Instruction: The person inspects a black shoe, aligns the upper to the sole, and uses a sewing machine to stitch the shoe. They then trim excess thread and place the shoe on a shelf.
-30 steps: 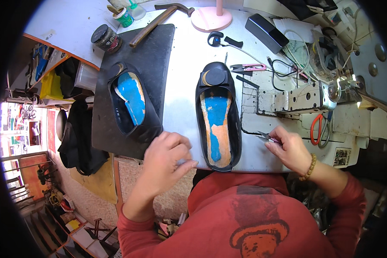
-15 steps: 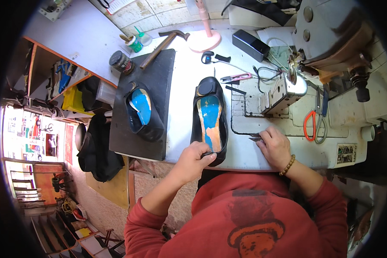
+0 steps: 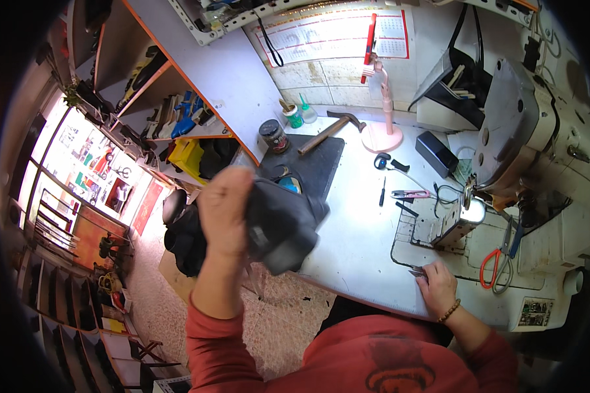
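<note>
- Left hand point(image 3: 224, 209): closed around a dark shoe piece point(image 3: 278, 226), lifted clear of the table point(image 3: 354, 236) at its near-left edge; motion blur leaves its exact shape uncertain.
- Right hand point(image 3: 437, 287): rests on the table's near edge, fingers pinching small snips point(image 3: 418, 272), apparently.
- Far side: hammer point(image 3: 331, 129) on black mat point(image 3: 321, 164); sewing machine point(image 3: 524, 150) right.

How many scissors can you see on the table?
2. The big orange-handled scissors lie on the sewing machine's white bed, beyond the right hand. The small pink-handled snips lie on the white tabletop left of the machine. More may hide behind clutter.
</note>
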Demonstrator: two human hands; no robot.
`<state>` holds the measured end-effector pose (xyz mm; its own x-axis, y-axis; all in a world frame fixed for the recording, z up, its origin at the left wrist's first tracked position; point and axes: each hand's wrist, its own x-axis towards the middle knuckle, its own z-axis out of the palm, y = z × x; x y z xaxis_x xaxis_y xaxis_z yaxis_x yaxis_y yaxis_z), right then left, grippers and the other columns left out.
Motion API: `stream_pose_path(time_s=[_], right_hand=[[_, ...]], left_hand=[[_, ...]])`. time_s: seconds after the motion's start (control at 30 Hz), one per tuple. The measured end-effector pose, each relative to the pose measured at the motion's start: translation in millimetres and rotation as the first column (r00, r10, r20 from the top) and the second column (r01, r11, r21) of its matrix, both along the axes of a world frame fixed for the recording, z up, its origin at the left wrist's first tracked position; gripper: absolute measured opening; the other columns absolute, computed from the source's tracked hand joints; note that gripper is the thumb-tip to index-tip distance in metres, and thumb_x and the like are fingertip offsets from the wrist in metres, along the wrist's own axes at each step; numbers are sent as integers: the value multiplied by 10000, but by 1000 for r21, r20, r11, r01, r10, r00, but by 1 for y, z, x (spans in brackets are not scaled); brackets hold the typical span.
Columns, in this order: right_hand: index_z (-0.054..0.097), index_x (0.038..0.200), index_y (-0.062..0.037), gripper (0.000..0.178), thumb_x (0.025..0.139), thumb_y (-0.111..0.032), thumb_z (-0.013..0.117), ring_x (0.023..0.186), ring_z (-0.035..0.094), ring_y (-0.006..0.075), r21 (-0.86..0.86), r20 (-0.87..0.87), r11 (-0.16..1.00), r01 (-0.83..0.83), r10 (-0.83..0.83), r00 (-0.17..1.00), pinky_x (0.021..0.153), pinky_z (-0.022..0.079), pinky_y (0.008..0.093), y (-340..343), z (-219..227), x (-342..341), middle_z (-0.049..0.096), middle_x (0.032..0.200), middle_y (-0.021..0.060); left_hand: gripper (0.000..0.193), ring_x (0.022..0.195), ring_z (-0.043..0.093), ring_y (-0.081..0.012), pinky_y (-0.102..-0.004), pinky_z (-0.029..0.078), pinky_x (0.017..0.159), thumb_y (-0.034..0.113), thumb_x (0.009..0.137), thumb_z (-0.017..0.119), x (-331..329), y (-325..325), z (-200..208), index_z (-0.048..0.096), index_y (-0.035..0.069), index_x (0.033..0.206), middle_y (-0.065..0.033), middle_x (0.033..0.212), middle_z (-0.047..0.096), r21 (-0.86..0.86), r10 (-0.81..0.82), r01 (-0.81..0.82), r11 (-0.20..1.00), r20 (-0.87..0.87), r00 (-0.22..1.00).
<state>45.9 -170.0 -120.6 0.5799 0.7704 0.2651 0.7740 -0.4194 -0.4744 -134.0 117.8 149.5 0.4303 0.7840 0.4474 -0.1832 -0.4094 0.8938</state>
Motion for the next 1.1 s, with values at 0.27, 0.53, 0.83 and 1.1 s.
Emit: stream_pose_path(time_s=[0.27,0.53,0.83,1.1], right_hand=[[600,916,-62,270,713,-153,753,865,576,322,40,-16,999,-19,19,1000,736,478,428,-2,-5,1,549,914,112],[598,906,-61,274,699,-135,761,870,573,326,46,-15,999,2,-1,1000,741,473,431,-2,-2,-3,553,922,117],[595,915,-60,279,695,-112,759,887,563,337,24,6,998,55,-55,998,756,465,436,2,-1,-11,550,933,124],[592,939,-70,290,704,-119,754,909,545,334,9,65,997,78,-79,995,774,455,438,0,3,-15,546,954,122]], left_hand=[[430,481,421,-213,-342,317,483,237,772,778,-71,29,13,459,50,553,-57,527,437,807,486,-38,590,-317,814],[394,530,506,-248,-363,406,529,365,716,790,-71,93,-141,490,130,614,-51,582,475,923,503,327,201,-384,775],[646,700,672,-271,-349,497,632,490,886,628,-65,117,-169,447,59,1332,-102,778,684,106,35,88,991,-809,587],[880,1049,631,-408,-456,496,877,430,757,775,-17,169,-181,307,-57,1321,-292,1096,636,140,170,-116,983,-935,312]])
